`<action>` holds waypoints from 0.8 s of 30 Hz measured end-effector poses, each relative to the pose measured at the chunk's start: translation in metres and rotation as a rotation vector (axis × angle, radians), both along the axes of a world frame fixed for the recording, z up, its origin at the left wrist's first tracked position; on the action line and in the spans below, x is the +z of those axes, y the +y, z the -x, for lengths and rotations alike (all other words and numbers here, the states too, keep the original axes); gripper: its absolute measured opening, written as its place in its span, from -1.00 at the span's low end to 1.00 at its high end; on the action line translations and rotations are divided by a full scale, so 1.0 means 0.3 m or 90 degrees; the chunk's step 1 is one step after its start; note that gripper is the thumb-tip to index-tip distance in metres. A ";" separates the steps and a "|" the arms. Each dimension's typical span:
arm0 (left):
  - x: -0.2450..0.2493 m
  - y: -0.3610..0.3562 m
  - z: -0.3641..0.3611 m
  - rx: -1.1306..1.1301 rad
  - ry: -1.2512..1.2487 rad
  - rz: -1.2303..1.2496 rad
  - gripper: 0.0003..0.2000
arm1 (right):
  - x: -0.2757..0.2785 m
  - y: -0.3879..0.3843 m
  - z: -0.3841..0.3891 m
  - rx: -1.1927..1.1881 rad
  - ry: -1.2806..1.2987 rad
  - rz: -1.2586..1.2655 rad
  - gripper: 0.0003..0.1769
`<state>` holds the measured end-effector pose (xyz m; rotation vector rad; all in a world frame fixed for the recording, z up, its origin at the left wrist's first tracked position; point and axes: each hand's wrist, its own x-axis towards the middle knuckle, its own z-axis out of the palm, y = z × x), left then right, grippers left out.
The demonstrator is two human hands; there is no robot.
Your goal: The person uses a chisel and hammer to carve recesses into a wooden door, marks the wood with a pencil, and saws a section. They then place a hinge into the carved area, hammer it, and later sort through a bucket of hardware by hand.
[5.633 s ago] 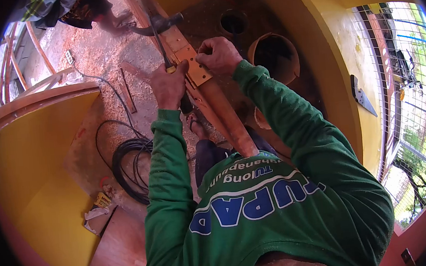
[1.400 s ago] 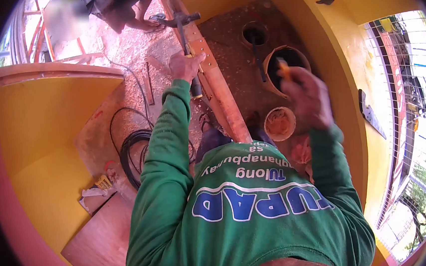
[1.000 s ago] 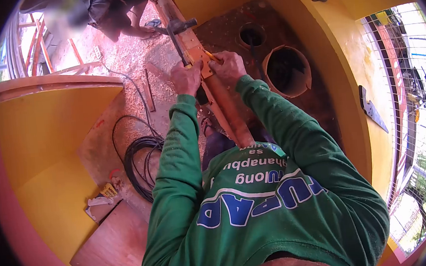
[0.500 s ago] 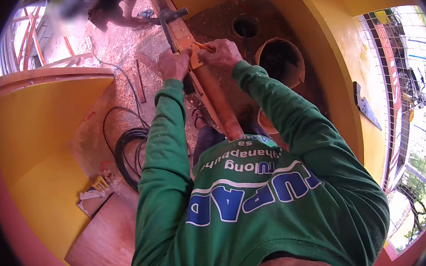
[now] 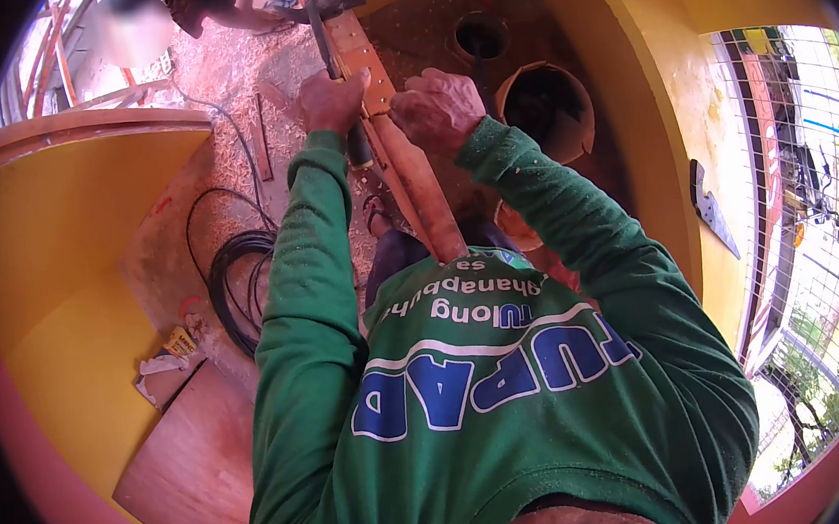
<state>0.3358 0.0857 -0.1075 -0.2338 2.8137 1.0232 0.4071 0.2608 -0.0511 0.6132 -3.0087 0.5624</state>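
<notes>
A long reddish wooden plank (image 5: pixel 430 202) runs from my waist away toward the far side, with small dots on its upper face. A claw hammer (image 5: pixel 324 7) lies along its left side, head at the far end. My left hand (image 5: pixel 330 103) is closed around the hammer handle, whose dark end shows below the palm. My right hand (image 5: pixel 439 111) is at the plank's right edge, fingers curled together. What those fingers hold, if anything, is hidden.
A coil of black cable (image 5: pixel 235 267) lies on the floor at left, near wood shavings. A round open container (image 5: pixel 578 141) stands at right. Another person's arm (image 5: pixel 247 14) is at the top left. Yellow walls (image 5: pixel 74 250) stand on both sides.
The view has shifted slightly. My left hand has gone from the plank's surface to the hammer handle. The orange stick-like thing in my right fingers no longer shows, and that hand is more curled.
</notes>
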 end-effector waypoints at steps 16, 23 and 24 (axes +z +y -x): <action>0.097 0.011 -0.017 -0.025 -0.035 -0.050 -0.48 | -0.012 -0.039 -0.029 -0.010 0.057 -0.053 -0.88; 0.027 -0.006 0.014 -0.036 -0.013 -0.042 -0.45 | 0.021 0.337 -0.021 -0.296 -0.130 -0.217 -0.75; 0.026 -0.007 0.008 -0.044 -0.003 -0.033 -0.44 | 0.017 0.390 -0.050 -0.334 -0.115 -0.176 -0.73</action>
